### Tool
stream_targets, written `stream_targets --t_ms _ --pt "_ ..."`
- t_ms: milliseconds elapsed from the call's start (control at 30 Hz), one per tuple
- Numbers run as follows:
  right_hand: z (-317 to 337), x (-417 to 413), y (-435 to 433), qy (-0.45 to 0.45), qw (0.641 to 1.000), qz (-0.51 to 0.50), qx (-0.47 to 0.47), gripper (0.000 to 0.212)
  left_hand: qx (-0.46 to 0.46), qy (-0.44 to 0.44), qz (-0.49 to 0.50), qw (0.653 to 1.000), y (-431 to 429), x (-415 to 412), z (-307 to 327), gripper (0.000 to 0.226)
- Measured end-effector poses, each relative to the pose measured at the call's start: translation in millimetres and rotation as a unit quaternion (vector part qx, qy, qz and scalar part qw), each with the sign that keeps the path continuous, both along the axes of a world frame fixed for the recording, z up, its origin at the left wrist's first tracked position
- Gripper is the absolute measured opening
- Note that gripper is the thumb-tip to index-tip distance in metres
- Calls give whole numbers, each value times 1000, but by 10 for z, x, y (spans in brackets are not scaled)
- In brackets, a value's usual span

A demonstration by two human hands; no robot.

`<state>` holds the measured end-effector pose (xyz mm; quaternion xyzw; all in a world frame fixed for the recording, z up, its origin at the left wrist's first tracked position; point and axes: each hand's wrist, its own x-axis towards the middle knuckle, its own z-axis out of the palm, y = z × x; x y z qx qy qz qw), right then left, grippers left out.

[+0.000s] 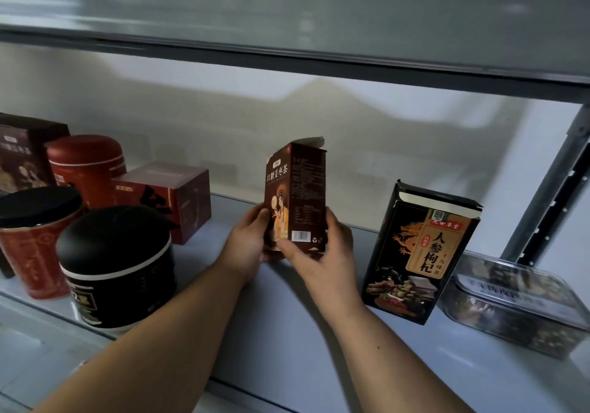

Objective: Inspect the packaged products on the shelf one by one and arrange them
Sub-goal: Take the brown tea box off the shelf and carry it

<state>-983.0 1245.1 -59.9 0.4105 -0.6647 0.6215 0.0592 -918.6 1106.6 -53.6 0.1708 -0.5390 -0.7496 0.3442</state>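
Both hands hold a dark red tea box [298, 189] upright at the middle of the shelf [287, 333]. The left hand [247, 243] grips its lower left edge, thumb on the front face. The right hand [322, 253] wraps the lower right corner, fingers [333, 221] curled round the side panel and thumb across the bottom near the barcode. The box's top flap stands open. The hands hide its base, so I cannot tell whether it touches the shelf.

To the right, apart from the hands, a black box [421, 253] with a gold dragon stands upright, its top flap open too. Just beside it, further right, lies a clear tub [517, 304] with a blurred label.

On the left the packages crowd together: a black can [118, 269] at the front, a red cup [35, 240] with a black lid beside it, and behind them a red tin [86, 167], a red carton [172, 195] and a dark box [22, 154] at the far left edge.

An upper shelf [287, 58] runs across above – grey, with a metal upright [549, 183] at the right.
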Motion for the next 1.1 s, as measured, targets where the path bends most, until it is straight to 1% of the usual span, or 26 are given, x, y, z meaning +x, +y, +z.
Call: stream_targets --t_ms 33,67,100,167,200,233,300,367,500,567,600,633,667,700,767,833,867,900,967,1000,1033,1100 --pt "-2 3 -6 0 1000 1 -3 65 -4 3 -7 1000 8 2 2 28" --pt "-10 9 -13 -3 1000 2 -6 59 -7 3 -17 1000 16 2 6 33" --pt "-28 11 -21 -10 1000 0 -6 58 -10 3 -30 999 21 2 6 43" --pt "-55 2 -22 -24 1000 -13 2 62 -18 17 -62 998 17 13 -12 71" --pt "-51 -3 -15 -28 999 -15 10 60 -23 25 -78 996 15 14 -25 80" --pt "-35 -6 -10 -31 999 -12 19 54 -25 37 -88 995 13 14 -35 81" --pt "-4 0 -7 -47 999 7 22 44 -26 56 -90 994 26 8 -29 65" --pt "24 32 -6 -77 997 32 3 44 -32 72 -95 992 27 0 -27 52" --pt "43 48 21 -158 984 75 -34 51 -94 86 -120 985 68 43 -17 58" --pt "61 41 43 -176 979 89 -41 59 -116 80 -140 980 75 55 -21 63" --pt "68 43 51 -176 979 93 -42 61 -111 73 -144 981 89 63 -7 70" --pt "73 49 58 -169 980 94 -39 63 -100 67 -142 982 99 74 9 80" --pt "73 54 56 -159 983 91 -34 67 -91 58 -132 985 93 83 8 85" --pt "69 61 50 -146 986 81 -26 73 -88 49 -115 988 87 87 6 81" --pt "35 52 22 -115 992 51 -12 95 -94 41 -67 992 93 116 35 67" --pt "-1 27 -8 -78 997 21 10 115 -110 52 -17 992 117 154 110 67" --pt "-9 18 -20 -61 998 10 24 120 -107 69 0 992 123 171 153 67" --pt "-7 14 -23 -46 998 5 35 118 -95 90 17 991 129 187 190 63" --pt "-4 21 -22 -26 998 5 51 114 -63 119 50 990 155 226 282 46" --pt "-7 27 -20 -21 998 6 58 118 -48 127 63 989 164 235 318 36" --pt "-11 32 -17 -17 998 6 62 121 -34 132 71 988 172 238 335 32" --pt "-17 43 -11 -4 998 4 63 121 -8 138 72 988 191 253 357 37"
